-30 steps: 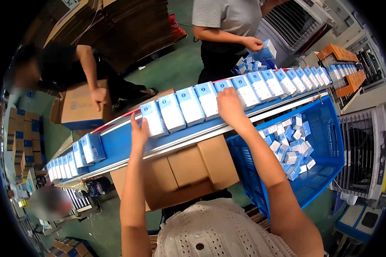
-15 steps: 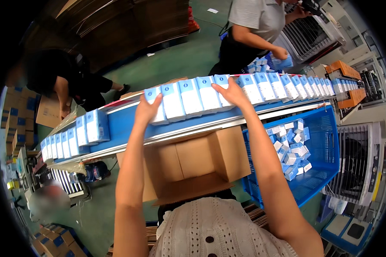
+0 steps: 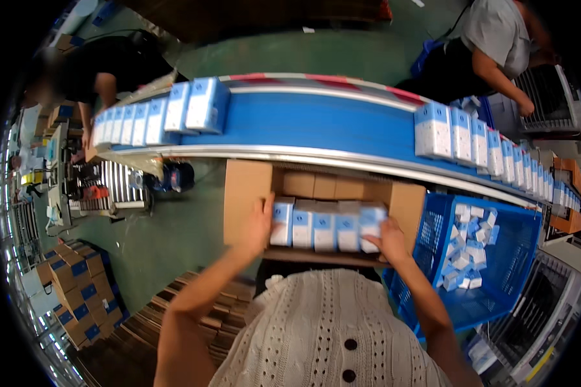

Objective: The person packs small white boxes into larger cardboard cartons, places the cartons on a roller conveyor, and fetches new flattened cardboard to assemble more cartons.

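A row of several blue-and-white cartons [image 3: 325, 231] is squeezed end to end between my two hands. My left hand [image 3: 258, 227] presses the row's left end, and my right hand [image 3: 392, 241] presses its right end, slightly blurred. The row is at the near side of the open cardboard box [image 3: 248, 203], inside its opening; how deep it sits I cannot tell. The box stands in front of my body, against the near edge of the blue conveyor belt [image 3: 316, 122].
More cartons stand on the belt at left [image 3: 203, 106] and right [image 3: 434, 132]. A blue crate [image 3: 507, 274] holding loose small boxes is right of the cardboard box. Flattened cardboard [image 3: 168, 316] lies lower left. Two people work beyond the belt, at far left and far right.
Both hands have carried the row of cartons off the belt, toward me, into the cardboard box's opening. A bare stretch of belt now shows between the remaining cartons. The head view has shifted.
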A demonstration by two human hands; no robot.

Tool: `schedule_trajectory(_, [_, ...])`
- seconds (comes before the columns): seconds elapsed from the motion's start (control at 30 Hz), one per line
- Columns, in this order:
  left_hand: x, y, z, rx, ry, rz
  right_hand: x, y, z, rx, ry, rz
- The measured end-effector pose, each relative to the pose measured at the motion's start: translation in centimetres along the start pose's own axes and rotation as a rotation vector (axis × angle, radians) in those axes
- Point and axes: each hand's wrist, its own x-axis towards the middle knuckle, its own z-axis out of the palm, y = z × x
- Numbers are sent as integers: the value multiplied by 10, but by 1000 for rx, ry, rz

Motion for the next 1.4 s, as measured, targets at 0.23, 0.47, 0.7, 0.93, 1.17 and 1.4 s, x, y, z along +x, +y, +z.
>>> schedule_trajectory(0.23, [56, 7, -6, -190, -200, 204, 73, -4, 4, -180, -700, -284])
schedule_trajectory(0.47, [109, 48, 149, 7, -574, 140, 85, 13, 86, -183, -939, -41])
schedule_trajectory(0.7, [134, 88, 177, 234, -721, 257, 69, -7, 64, -138, -615, 151])
schedule_trajectory(0.93, [125, 95, 239, -351, -581, 495, 92, 2, 148, -575, -817, 180])
schedule_trajectory(1.17, [132, 111, 247, -265, -770, 442, 80, -6, 130, -435, -953, 126])
schedule_trajectory(1.4, [121, 80, 232, -138, -490, 451, 71, 4, 244, -277, -96, 553])
